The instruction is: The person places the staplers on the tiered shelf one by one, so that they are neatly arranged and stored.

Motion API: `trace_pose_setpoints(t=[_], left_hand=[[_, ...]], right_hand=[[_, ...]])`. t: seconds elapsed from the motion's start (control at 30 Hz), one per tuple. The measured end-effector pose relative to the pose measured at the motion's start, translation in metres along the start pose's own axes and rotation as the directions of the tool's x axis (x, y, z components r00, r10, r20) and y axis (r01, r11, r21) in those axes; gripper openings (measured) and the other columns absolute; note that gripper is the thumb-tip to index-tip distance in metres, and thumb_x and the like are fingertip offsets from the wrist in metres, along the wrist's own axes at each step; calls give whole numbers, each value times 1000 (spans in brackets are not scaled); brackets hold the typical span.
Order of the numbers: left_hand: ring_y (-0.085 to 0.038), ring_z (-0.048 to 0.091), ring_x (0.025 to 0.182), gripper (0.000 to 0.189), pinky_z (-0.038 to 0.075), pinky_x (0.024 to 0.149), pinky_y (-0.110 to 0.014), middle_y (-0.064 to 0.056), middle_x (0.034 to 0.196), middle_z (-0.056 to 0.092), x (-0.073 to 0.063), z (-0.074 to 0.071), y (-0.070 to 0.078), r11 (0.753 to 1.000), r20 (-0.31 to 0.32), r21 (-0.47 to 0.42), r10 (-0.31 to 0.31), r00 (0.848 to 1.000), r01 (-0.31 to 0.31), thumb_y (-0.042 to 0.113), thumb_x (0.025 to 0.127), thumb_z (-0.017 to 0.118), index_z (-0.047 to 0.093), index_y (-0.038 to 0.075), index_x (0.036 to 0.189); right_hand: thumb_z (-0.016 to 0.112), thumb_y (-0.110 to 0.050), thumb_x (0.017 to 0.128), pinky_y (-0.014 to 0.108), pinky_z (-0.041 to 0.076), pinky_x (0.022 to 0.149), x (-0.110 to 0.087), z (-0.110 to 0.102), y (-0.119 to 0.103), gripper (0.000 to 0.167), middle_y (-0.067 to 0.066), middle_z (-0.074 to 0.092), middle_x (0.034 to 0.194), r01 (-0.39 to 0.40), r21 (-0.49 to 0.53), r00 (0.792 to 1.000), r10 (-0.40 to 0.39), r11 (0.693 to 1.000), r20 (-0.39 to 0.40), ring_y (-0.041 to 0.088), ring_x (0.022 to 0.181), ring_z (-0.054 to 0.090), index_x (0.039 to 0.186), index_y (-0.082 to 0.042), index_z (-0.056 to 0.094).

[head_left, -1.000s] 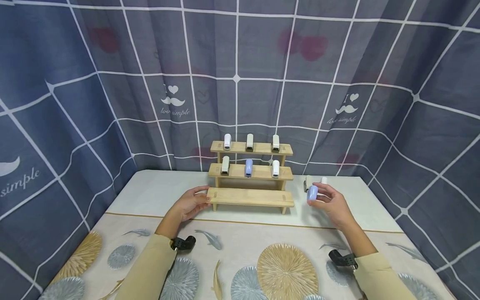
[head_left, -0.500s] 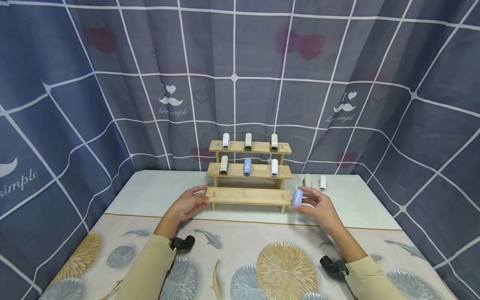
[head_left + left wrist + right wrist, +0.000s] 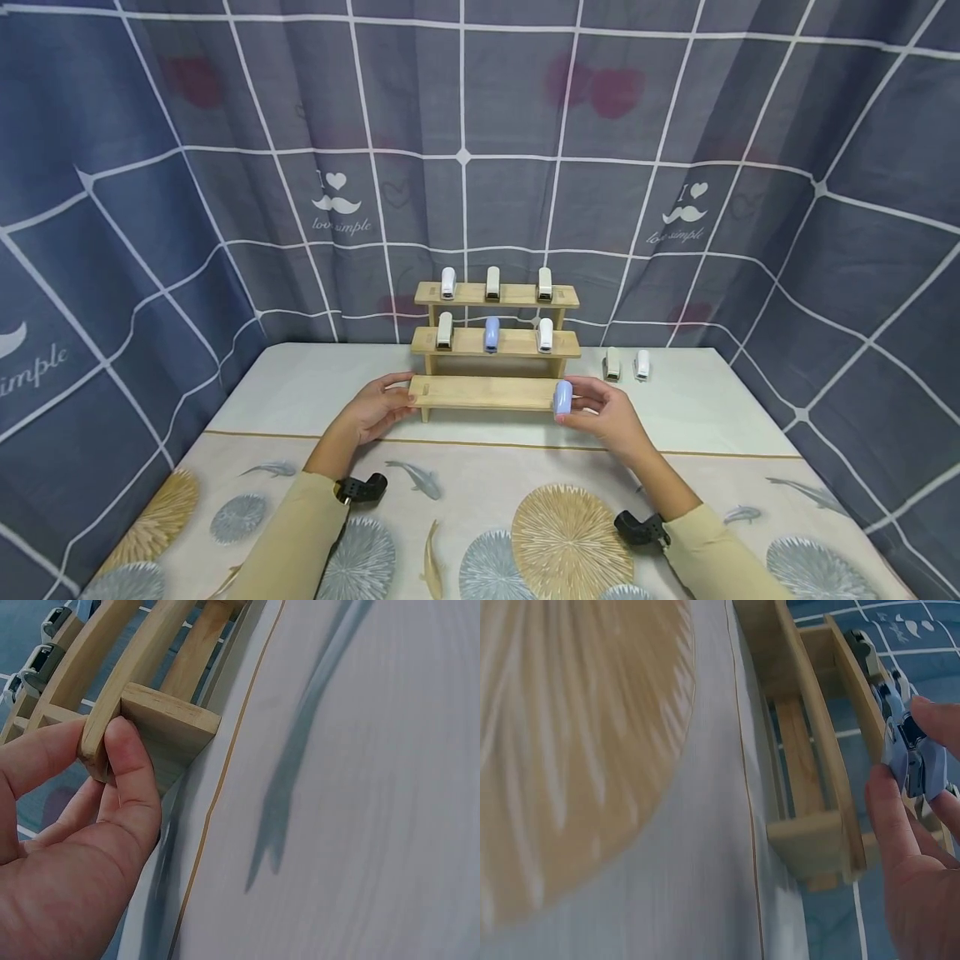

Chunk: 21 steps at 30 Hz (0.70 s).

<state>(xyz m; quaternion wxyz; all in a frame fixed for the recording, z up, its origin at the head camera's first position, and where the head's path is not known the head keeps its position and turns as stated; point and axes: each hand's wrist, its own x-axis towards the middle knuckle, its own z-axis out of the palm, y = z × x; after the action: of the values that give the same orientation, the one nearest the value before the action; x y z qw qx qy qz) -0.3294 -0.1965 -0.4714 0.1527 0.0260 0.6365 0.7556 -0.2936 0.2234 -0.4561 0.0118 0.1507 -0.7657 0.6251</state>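
Note:
My left hand [image 3: 375,408] pinches the left end of the lowest board of a three-step wooden stand [image 3: 487,392]; in the left wrist view the thumb and fingers grip the board [image 3: 96,739] from both faces. My right hand [image 3: 606,414] holds a small blue stapler [image 3: 562,398] between thumb and fingers, overlapping the right end of that lowest board. The right wrist view shows the held stapler [image 3: 913,754] with its metal parts toward the camera. On the middle step stand a cream stapler [image 3: 445,331], another blue stapler [image 3: 491,333] and a white stapler [image 3: 544,335].
The top step bears a white stapler [image 3: 447,283] and two cream ones. On the white tabletop right of the stand lie a cream stapler [image 3: 612,364] and a white one [image 3: 642,365]. A patterned cloth [image 3: 420,533] covers the front; a checked curtain [image 3: 510,200] hangs behind.
My right hand has carried the blue stapler leftward from beside the two loose staplers to the lowest board's right end. My left hand keeps its grip on the stand.

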Motion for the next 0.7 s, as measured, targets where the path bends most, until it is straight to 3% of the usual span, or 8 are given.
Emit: trace_pose_setpoints(t=[0.27,0.7], left_hand=[[-13,69,89,71,61,81,-24,-6,108,66,1,0,-2,1000,-24,11,9,1000,-9,-10,94,60,28,-7,157],[-10,68,91,71,60,81,-21,-8,114,65,0,1,-1,1000,-33,26,16,999,-15,-8,94,59,28,-7,157]], right_hand=[[88,-7,78,27,63,82,11,22,-3,68,23,63,133,-17,29,999,15,999,51,12,103,72,139,-3,59],[87,-3,78,26,63,82,30,55,-11,67,25,65,129,19,59,989,-27,998,148,18,102,72,138,1,59]])
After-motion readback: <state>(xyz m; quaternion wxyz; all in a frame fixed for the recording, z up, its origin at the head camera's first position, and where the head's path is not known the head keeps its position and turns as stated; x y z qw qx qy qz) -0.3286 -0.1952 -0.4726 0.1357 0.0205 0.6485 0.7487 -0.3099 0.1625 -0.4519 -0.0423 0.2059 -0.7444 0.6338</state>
